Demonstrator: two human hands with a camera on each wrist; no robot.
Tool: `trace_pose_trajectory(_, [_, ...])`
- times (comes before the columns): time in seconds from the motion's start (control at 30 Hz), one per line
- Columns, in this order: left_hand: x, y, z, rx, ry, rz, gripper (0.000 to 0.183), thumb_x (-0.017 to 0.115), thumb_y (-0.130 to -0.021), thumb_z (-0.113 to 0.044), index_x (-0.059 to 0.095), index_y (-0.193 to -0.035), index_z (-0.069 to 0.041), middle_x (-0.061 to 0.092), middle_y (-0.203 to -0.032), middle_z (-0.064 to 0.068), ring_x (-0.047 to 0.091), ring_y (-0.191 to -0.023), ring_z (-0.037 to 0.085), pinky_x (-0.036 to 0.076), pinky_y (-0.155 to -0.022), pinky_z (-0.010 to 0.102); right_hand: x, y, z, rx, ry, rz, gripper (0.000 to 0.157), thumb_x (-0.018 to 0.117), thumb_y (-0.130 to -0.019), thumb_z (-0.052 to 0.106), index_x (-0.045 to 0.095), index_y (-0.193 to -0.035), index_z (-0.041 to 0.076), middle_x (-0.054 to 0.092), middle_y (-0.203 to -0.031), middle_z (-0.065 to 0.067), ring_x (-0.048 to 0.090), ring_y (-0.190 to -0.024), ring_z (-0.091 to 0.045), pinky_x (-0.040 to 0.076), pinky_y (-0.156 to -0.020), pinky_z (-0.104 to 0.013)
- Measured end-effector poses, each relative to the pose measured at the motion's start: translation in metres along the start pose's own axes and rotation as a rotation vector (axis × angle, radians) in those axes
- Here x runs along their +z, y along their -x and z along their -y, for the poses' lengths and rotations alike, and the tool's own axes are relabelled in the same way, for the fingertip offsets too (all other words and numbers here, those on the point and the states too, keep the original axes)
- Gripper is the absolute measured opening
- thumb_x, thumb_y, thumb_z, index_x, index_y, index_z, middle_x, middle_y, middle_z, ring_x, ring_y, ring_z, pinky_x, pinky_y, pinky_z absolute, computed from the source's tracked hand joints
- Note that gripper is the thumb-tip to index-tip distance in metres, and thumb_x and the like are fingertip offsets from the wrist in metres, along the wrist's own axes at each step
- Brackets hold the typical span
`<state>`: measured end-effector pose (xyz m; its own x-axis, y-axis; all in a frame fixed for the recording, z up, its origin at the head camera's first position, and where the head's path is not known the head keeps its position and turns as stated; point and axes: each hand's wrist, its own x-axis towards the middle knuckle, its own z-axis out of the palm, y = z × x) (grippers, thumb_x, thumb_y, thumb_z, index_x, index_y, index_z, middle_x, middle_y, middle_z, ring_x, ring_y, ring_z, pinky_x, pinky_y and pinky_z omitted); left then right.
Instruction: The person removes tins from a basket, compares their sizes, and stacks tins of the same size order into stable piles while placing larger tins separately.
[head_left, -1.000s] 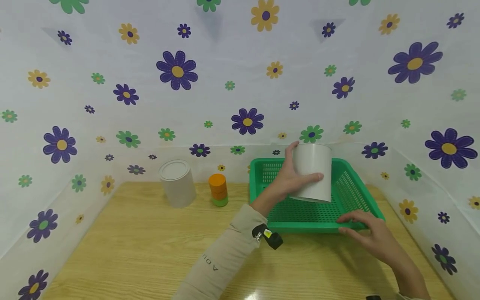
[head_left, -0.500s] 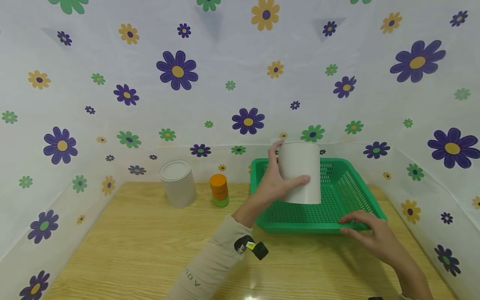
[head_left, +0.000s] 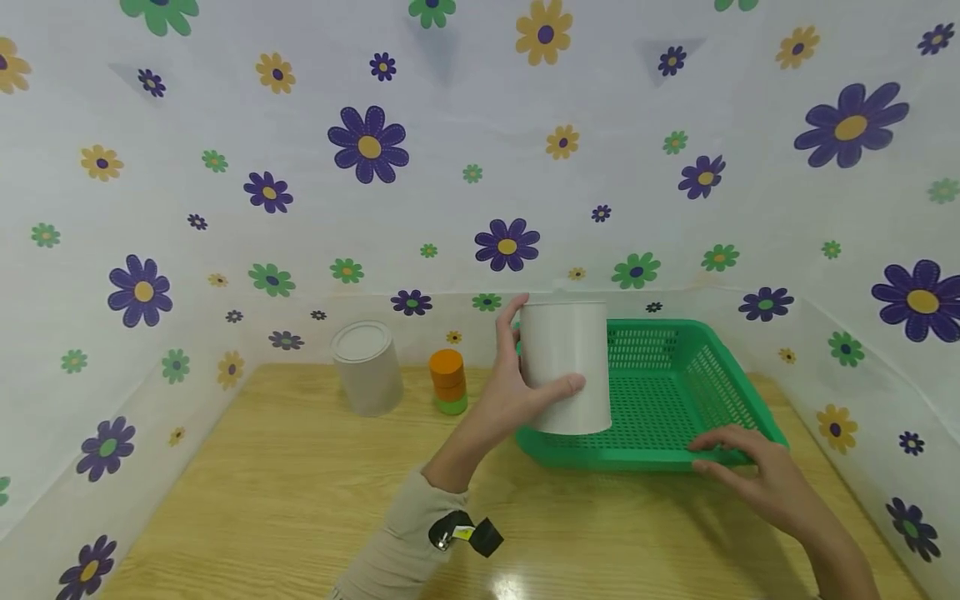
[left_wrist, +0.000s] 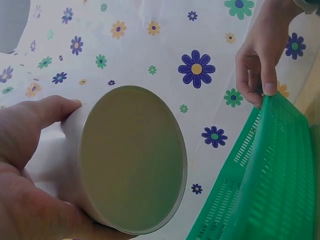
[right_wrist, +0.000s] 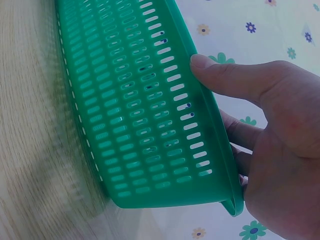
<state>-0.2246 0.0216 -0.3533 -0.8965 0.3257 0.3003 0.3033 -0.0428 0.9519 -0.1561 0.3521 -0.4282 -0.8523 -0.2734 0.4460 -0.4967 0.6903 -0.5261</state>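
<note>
My left hand [head_left: 510,387] grips a white cylindrical can [head_left: 566,367], thumb on the near side and fingers round its left side. The can overlaps the left part of the green basket [head_left: 615,458] in the head view. The left wrist view shows one round end of the can [left_wrist: 135,160], beige inside a thin rim. At the basket's near right corner, my right hand [head_left: 772,475] pinches the rim, thumb outside and fingers inside; the right wrist view shows the slotted basket wall [right_wrist: 130,100] beside that thumb.
Left of the basket, a second whitish can [head_left: 367,371] with a lid stands upright on the wooden table [head_left: 300,500]. Between them is a small stack of orange and green round pieces [head_left: 448,383]. A flower-patterned cloth [head_left: 465,100] closes off the back and sides.
My left hand has carried the white can leftward and a little nearer, from over the basket's middle to its left part. The right hand keeps its hold on the rim.
</note>
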Motion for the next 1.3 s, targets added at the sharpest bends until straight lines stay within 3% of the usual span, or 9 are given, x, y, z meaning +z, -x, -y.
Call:
trace_pose_trajectory(0.27, [-0.018, 0.027, -0.017, 0.06, -0.025, -0.049, 0.102, 0.077, -0.077, -0.015, 0.006, -0.145, -0.043, 0.028, -0.141, 0.007, 0.053, -0.111, 0.033, 0.054, -0.077, 0.046, 0.0, 0.0, -0.001, -0.003, 0.003, 0.0, 0.03, 0.077, -0.077, 0.005, 0.069, -0.101, 0.02, 0.066, -0.099, 0.005, 0.055, -0.098, 0.002, 0.038, -0.082, -0.01])
trace_pose_trajectory(0.4, [-0.027, 0.041, -0.023, 0.11, -0.096, -0.101, 0.101, 0.076, -0.077, -0.009, 0.008, -0.147, -0.035, 0.03, -0.14, 0.007, 0.053, -0.109, 0.032, 0.054, -0.078, 0.046, 0.0, -0.001, -0.002, -0.003, 0.012, -0.001, 0.029, 0.077, -0.077, 0.006, 0.069, -0.101, 0.02, 0.066, -0.099, 0.005, 0.054, -0.097, 0.002, 0.038, -0.082, -0.01])
trace_pose_trajectory(0.6, [-0.043, 0.057, -0.011, 0.123, -0.207, -0.148, 0.103, 0.078, -0.077, -0.012, 0.006, -0.148, -0.029, 0.032, -0.138, 0.003, 0.051, -0.109, 0.027, 0.052, -0.079, 0.046, -0.002, 0.001, -0.001, 0.002, 0.016, -0.001, 0.029, 0.077, -0.077, 0.006, 0.069, -0.101, 0.019, 0.066, -0.1, 0.005, 0.054, -0.097, 0.002, 0.039, -0.08, -0.012])
trace_pose_trajectory(1.0, [-0.082, 0.08, 0.009, 0.129, -0.271, -0.186, 0.105, 0.079, -0.076, -0.009, 0.005, -0.149, -0.024, 0.031, -0.14, 0.007, 0.051, -0.112, 0.033, 0.051, -0.08, 0.05, 0.002, 0.003, -0.003, 0.001, 0.013, -0.012, 0.032, 0.078, -0.075, 0.005, 0.069, -0.1, 0.021, 0.066, -0.098, 0.006, 0.055, -0.094, 0.002, 0.038, -0.08, -0.01])
trace_pose_trajectory(1.3, [-0.113, 0.099, 0.022, 0.202, -0.403, -0.242, 0.106, 0.081, -0.072, -0.005, 0.008, -0.149, -0.015, 0.034, -0.139, 0.012, 0.05, -0.111, 0.032, 0.048, -0.083, 0.051, 0.002, 0.001, -0.001, -0.001, 0.011, -0.003, 0.03, 0.077, -0.076, 0.005, 0.069, -0.1, 0.022, 0.065, -0.097, 0.006, 0.055, -0.092, -0.001, 0.04, -0.078, -0.012])
